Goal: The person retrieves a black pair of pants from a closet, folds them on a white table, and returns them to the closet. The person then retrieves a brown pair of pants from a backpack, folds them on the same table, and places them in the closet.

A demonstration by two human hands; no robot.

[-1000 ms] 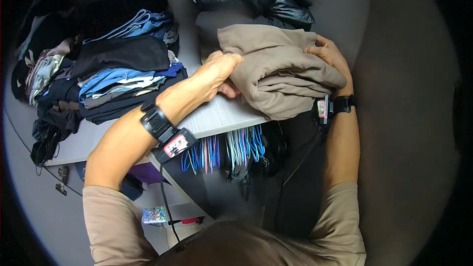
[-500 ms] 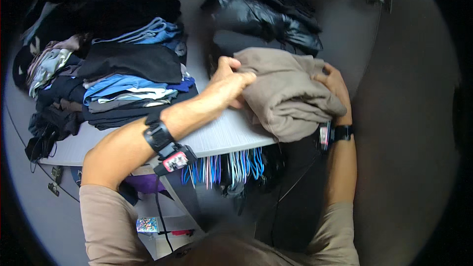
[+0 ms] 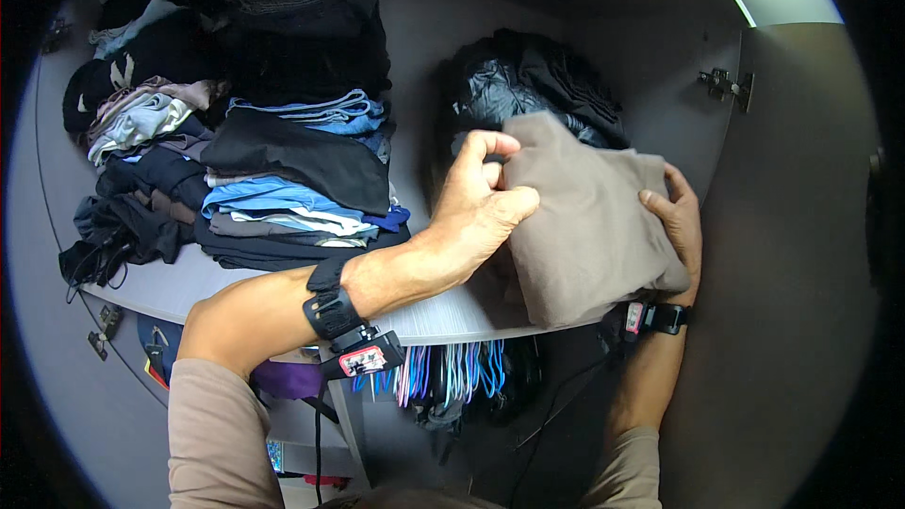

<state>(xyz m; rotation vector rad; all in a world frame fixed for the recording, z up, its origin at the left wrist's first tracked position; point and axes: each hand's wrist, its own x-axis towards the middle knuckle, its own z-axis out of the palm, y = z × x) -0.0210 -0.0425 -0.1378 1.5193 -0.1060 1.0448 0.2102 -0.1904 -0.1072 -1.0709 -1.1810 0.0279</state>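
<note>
Between my two hands is a folded taupe garment (image 3: pixel 589 226), its smooth face toward me, over the right front part of the shelf (image 3: pixel 443 316). My left hand (image 3: pixel 481 207) pinches its upper left corner between thumb and fingers. Along the right side, my right hand (image 3: pixel 679 226) grips it with the thumb in front; the other fingers are partly hidden behind the cloth. Behind the garment lies a heap of black clothes (image 3: pixel 575 85) with a shiny black jacket (image 3: pixel 514 94). What kind of garment I hold cannot be made out.
Stacks of folded clothes (image 3: pixel 292 160), black, blue and white, fill the shelf's left side. Below the shelf hang several coloured hangers (image 3: pixel 452 372). A dark cabinet door (image 3: pixel 782 254) stands at the right, with a metal hinge (image 3: pixel 726 87). A purple cloth (image 3: pixel 287 380) lies lower left.
The taupe garment is now tilted up, showing a flatter face instead of its bunched folds. My hands still hold its sides. The view has shifted, showing more of the cabinet's top.
</note>
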